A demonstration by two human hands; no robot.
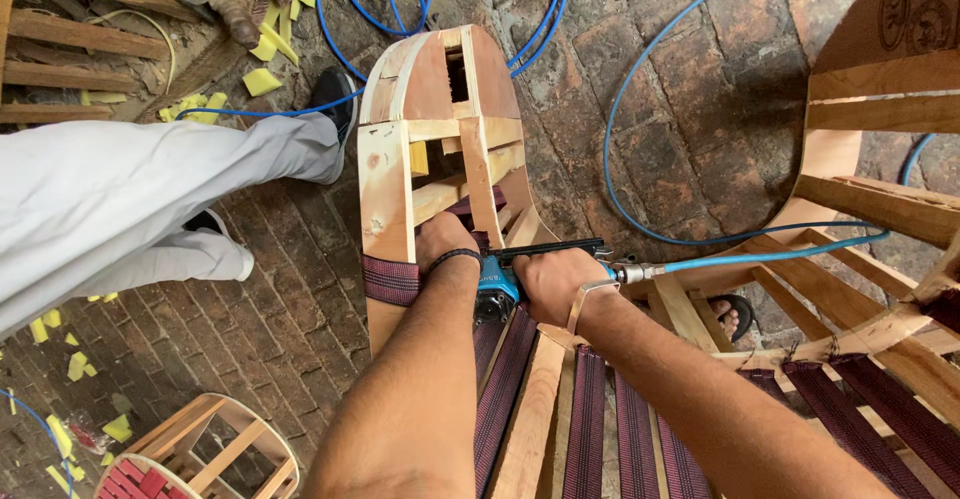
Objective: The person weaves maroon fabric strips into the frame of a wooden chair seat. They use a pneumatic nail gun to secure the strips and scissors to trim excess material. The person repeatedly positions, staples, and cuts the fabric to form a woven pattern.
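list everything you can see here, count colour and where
wooden chair frame: one, pale wood, centre, under both hands
webbing straps: several, maroon, stretched across the frame, lower centre
pneumatic stapler: one, blue and black, between the hands
air hose: blue, looping over the brick floor, top and right
second wooden frame: one, pale wood, right edge
small webbed frame: one, wood with red straps, bottom left
foam scraps: many, yellow, top left and left floor
another person's legs: grey trousers, left
left hand: pressing the strap on the frame
right hand: gripping the stapler
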